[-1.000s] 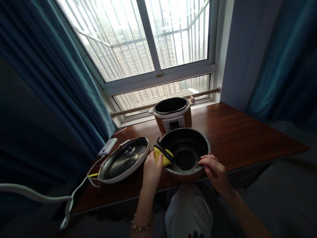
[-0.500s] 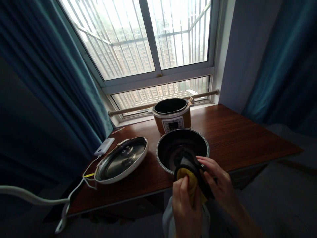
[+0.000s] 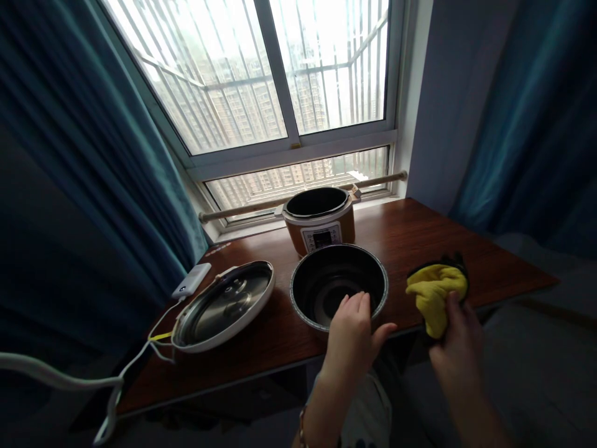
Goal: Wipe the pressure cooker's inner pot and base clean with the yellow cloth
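Grips the yellow cloth (image 3: 436, 289) in the right hand (image 3: 459, 342), right of the black pot (image 3: 326, 280); holds the left hand (image 3: 351, 336) open, thumb spread, at the pot's near side, contact impossible to tell. On the table (image 3: 401, 230), keeps to the pot's far side the cooker (image 3: 295, 231), to its left the lid (image 3: 228, 305).

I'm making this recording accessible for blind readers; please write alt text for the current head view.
A right hand holds a yellow-and-black cloth beside an open black pot; the empty left hand is at its near rim. Behind stands a lidless cooker by a window.
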The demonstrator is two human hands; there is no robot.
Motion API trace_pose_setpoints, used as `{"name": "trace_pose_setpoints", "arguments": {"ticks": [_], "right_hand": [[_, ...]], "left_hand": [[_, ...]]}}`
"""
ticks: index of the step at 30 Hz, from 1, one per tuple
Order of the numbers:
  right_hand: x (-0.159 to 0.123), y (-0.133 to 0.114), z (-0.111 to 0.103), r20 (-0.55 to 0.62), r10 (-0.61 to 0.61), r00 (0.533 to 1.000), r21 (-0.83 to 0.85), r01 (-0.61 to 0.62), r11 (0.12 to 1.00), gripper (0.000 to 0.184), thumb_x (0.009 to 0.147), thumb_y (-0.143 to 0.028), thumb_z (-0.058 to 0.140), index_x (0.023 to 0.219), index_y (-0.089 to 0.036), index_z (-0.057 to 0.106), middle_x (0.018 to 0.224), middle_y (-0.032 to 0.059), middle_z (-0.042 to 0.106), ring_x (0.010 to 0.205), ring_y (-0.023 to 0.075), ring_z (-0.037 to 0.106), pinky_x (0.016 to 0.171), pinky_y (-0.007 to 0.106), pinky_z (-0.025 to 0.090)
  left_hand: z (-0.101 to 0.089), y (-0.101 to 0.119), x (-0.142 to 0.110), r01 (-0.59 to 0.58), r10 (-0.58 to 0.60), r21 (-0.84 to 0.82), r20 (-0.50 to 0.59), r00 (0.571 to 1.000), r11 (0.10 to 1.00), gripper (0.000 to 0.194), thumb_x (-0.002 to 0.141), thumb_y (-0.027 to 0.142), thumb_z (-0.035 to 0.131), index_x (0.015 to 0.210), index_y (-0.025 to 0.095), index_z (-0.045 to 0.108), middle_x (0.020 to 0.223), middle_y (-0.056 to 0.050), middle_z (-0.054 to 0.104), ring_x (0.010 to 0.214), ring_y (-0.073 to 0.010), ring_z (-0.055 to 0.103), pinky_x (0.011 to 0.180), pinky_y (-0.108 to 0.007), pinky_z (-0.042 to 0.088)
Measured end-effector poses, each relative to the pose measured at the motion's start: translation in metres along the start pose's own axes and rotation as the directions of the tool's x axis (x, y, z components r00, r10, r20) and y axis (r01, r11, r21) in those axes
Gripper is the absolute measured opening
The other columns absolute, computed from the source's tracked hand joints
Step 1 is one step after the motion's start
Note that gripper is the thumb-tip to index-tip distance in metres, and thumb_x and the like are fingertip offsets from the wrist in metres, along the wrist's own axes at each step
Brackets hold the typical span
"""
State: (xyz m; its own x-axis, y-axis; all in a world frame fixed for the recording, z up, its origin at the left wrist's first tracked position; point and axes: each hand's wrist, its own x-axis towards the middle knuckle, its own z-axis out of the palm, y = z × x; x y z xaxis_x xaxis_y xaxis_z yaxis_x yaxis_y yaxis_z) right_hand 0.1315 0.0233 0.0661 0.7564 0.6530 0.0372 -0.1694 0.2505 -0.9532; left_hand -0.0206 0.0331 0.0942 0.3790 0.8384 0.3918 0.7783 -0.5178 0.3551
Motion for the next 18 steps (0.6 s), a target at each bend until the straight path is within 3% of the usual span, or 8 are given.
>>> {"name": "trace_pose_setpoints", "arguments": {"ticks": [2, 4, 7, 9, 12, 16, 18], "right_hand": [[0.011, 0.004, -0.008, -0.074, 0.125, 0.989, 0.052, -0.121, 0.991, 0.054, 0.073, -0.05, 0.058, 0.114, -0.015, 0.056, 0.105, 0.0089, 0.063, 0.09, 0.023, 0.062, 0.07, 0.032, 0.052], [0.02, 0.01, -0.014, -0.141, 0.264, 0.954, 0.146, -0.244, 0.959, 0.053, 0.069, -0.046, 0.064, 0.113, -0.018, 0.057, 0.103, 0.0056, 0.064, 0.084, 0.0203, 0.063, 0.065, 0.031, 0.053], [0.029, 0.026, -0.019, -0.156, 0.449, 0.88, 0.281, -0.396, 0.874, 0.051, 0.059, -0.032, 0.075, 0.106, -0.021, 0.061, 0.097, 0.0008, 0.066, 0.074, 0.0159, 0.064, 0.061, 0.029, 0.054], [0.033, 0.04, -0.021, -0.123, 0.529, 0.839, 0.284, -0.481, 0.829, 0.046, 0.053, -0.025, 0.078, 0.096, -0.017, 0.064, 0.087, 0.0011, 0.067, 0.068, 0.0156, 0.064, 0.059, 0.029, 0.054], [0.036, 0.061, -0.022, -0.056, 0.551, 0.832, 0.234, -0.526, 0.818, 0.047, 0.048, -0.024, 0.08, 0.091, -0.014, 0.064, 0.081, 0.002, 0.068, 0.063, 0.0175, 0.064, 0.059, 0.032, 0.055], [0.032, 0.083, -0.017, -0.039, 0.425, 0.904, 0.181, -0.412, 0.893, 0.059, 0.048, -0.029, 0.08, 0.102, -0.018, 0.061, 0.089, 0.0016, 0.068, 0.071, 0.0193, 0.066, 0.065, 0.032, 0.055], [0.027, 0.092, -0.011, 0.029, 0.382, 0.924, 0.114, -0.383, 0.917, 0.058, 0.051, -0.032, 0.078, 0.104, -0.017, 0.06, 0.091, 0.0027, 0.069, 0.076, 0.021, 0.067, 0.068, 0.032, 0.055]], "left_hand": [[0.006, -0.001, 0.004, 0.058, -0.074, 0.12, 0.131, 0.989, 0.991, 0.034, 0.078, 0.043, 0.058, 0.096, 0.014, 0.06, 0.09, -0.01, 0.068, 0.085, -0.0275, 0.064, 0.072, -0.04, 0.052], [0.011, -0.002, 0.005, 0.088, -0.131, 0.221, 0.188, 0.973, 0.971, 0.026, 0.085, 0.039, 0.048, 0.081, 0.016, 0.061, 0.074, -0.006, 0.068, 0.07, -0.0254, 0.065, 0.058, -0.035, 0.05], [0.014, -0.002, 0.001, 0.057, -0.111, 0.291, 0.171, 0.979, 0.955, 0.03, 0.09, 0.035, 0.04, 0.075, 0.018, 0.06, 0.067, -0.004, 0.066, 0.064, -0.0238, 0.065, 0.052, -0.03, 0.046], [0.015, -0.004, -0.005, 0.029, -0.077, 0.306, 0.145, 0.986, 0.952, 0.029, 0.089, 0.035, 0.041, 0.074, 0.018, 0.059, 0.064, -0.004, 0.066, 0.061, -0.023, 0.064, 0.049, -0.028, 0.042], [0.014, -0.008, -0.016, 0.016, -0.038, 0.299, 0.069, 0.997, 0.954, 0.028, 0.09, 0.032, 0.041, 0.072, 0.018, 0.058, 0.06, -0.002, 0.063, 0.055, -0.0212, 0.062, 0.046, -0.027, 0.039], [0.012, -0.016, -0.035, -0.022, 0.043, 0.209, -0.097, 0.994, 0.978, 0.03, 0.09, 0.03, 0.039, 0.067, 0.018, 0.054, 0.058, -0.001, 0.06, 0.054, -0.018, 0.06, 0.048, -0.027, 0.042], [0.012, -0.02, -0.045, -0.067, 0.093, 0.14, -0.19, 0.977, 0.988, 0.026, 0.09, 0.027, 0.039, 0.072, 0.018, 0.055, 0.063, -0.002, 0.062, 0.06, -0.0169, 0.062, 0.057, -0.028, 0.048]]}}
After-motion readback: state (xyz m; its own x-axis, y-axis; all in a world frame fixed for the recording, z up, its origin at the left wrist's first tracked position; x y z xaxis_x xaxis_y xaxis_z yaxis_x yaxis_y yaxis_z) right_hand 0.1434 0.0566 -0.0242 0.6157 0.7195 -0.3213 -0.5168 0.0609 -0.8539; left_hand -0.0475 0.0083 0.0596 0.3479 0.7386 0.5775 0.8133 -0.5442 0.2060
